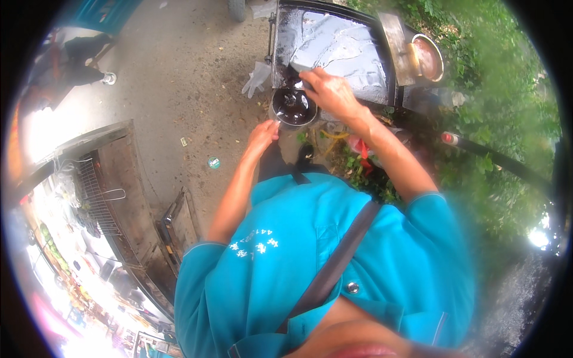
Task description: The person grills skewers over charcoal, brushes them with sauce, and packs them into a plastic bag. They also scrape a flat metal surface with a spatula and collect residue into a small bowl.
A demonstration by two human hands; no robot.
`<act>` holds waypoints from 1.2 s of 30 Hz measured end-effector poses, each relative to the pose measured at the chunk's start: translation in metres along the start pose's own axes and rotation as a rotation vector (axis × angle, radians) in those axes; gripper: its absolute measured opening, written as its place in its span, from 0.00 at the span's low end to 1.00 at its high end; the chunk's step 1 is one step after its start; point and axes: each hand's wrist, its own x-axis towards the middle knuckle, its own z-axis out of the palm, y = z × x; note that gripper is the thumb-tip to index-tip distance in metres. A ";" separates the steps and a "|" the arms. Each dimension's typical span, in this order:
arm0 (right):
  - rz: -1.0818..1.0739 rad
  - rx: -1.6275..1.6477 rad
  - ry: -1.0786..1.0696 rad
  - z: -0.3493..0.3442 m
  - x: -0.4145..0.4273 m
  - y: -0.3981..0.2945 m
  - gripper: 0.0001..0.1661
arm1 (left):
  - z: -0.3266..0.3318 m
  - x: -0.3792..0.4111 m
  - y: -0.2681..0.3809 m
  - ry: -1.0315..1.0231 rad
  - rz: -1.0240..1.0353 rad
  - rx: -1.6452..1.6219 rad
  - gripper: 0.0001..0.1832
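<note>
At the top of the head view lies a metal griddle tray (344,49) with a wet, shiny, greyish surface. My right hand (329,89) grips the handle of a flat scraper (302,62), whose blade is at the tray's near left corner. Just below that corner is a round metal pan (294,107) with dark, glossy liquid in it. My left hand (265,133) is closed at the pan's lower left rim, on what looks like its short handle, partly hidden by the fingers.
A plastic glove (257,79) hangs left of the tray. A wooden board (396,49) and a round pot (428,58) of reddish-brown liquid stand to the right, near green plants. A wooden table (121,179) with a wire rack is at left. Another person sits at the upper left.
</note>
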 end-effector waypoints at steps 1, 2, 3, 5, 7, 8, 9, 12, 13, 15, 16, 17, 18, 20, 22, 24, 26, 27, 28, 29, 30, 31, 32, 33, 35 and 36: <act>0.004 -0.002 -0.045 0.001 -0.008 -0.011 0.16 | 0.001 0.000 0.001 -0.001 0.002 0.005 0.21; -0.026 0.043 -0.044 0.000 -0.016 -0.021 0.16 | 0.001 0.000 0.001 -0.004 0.000 0.009 0.21; -0.045 0.041 -0.055 0.002 -0.025 -0.027 0.19 | 0.001 0.001 0.000 -0.009 0.000 0.012 0.21; 0.017 0.091 -0.106 -0.006 -0.035 -0.043 0.17 | 0.000 0.003 -0.001 -0.043 -0.013 0.019 0.20; 0.081 0.123 -0.073 -0.017 -0.038 -0.038 0.16 | -0.002 0.002 -0.002 -0.102 -0.037 0.017 0.20; 0.113 0.139 -0.058 -0.024 -0.041 -0.034 0.15 | -0.002 0.002 -0.003 -0.087 -0.051 0.018 0.20; 0.118 0.101 0.040 -0.033 -0.037 -0.017 0.12 | 0.000 0.003 -0.004 -0.074 -0.062 0.019 0.20; 0.348 -0.071 0.158 -0.057 -0.020 0.075 0.14 | 0.002 0.001 -0.004 -0.063 -0.069 0.020 0.20; 0.458 -0.169 0.164 -0.062 -0.015 0.108 0.15 | 0.002 0.001 -0.001 -0.066 -0.064 0.023 0.20; 0.555 -0.249 0.174 -0.075 -0.005 0.140 0.18 | 0.003 0.000 0.005 -0.065 -0.049 0.045 0.20; 0.532 -0.279 0.164 -0.073 -0.002 0.145 0.17 | 0.003 -0.001 0.007 -0.065 -0.044 0.055 0.20; 0.510 -0.310 0.155 -0.069 0.000 0.148 0.17 | 0.004 0.000 0.007 -0.062 -0.050 0.054 0.20; 0.489 -0.301 0.120 -0.059 0.006 0.141 0.16 | 0.004 0.000 0.006 -0.053 -0.060 0.050 0.20; 0.378 -0.246 0.090 -0.044 0.015 0.100 0.14 | 0.005 -0.001 0.001 -0.039 -0.071 0.040 0.20; 0.299 -0.178 0.058 -0.026 0.012 0.069 0.13 | 0.004 0.000 -0.001 -0.043 -0.060 0.044 0.20; 0.248 -0.156 0.049 -0.014 0.005 0.040 0.14 | 0.004 0.000 0.000 -0.045 -0.046 0.045 0.20; 0.199 -0.121 0.027 -0.008 -0.004 0.014 0.13 | 0.006 0.000 0.000 -0.031 -0.027 0.053 0.21; 0.174 -0.087 0.024 -0.006 -0.009 0.002 0.13 | 0.007 0.000 0.000 -0.016 -0.016 0.060 0.21; 0.147 -0.059 0.004 -0.003 -0.015 -0.009 0.13 | 0.007 0.000 -0.001 0.003 -0.006 0.068 0.21; 0.122 -0.031 -0.016 -0.001 -0.021 -0.020 0.12 | 0.007 0.001 -0.002 0.004 -0.005 0.070 0.21; 0.131 0.038 -0.018 -0.002 -0.027 -0.031 0.12 | 0.007 0.001 -0.002 0.002 -0.002 0.073 0.21; 0.166 0.058 -0.046 -0.005 -0.031 -0.038 0.12 | 0.007 0.002 -0.002 -0.002 0.000 0.077 0.21; 0.176 0.085 -0.007 -0.009 -0.035 -0.041 0.13 | 0.008 0.002 -0.002 0.006 -0.010 0.047 0.21; 0.187 0.111 0.032 -0.014 -0.040 -0.039 0.14 | 0.009 0.000 0.000 0.013 -0.020 0.017 0.21; 0.336 0.128 0.075 -0.034 -0.049 -0.019 0.15 | 0.010 -0.002 0.002 0.001 -0.041 -0.015 0.20; 0.440 0.075 0.107 -0.048 -0.055 -0.004 0.15 | 0.008 -0.003 0.001 -0.016 -0.053 -0.012 0.20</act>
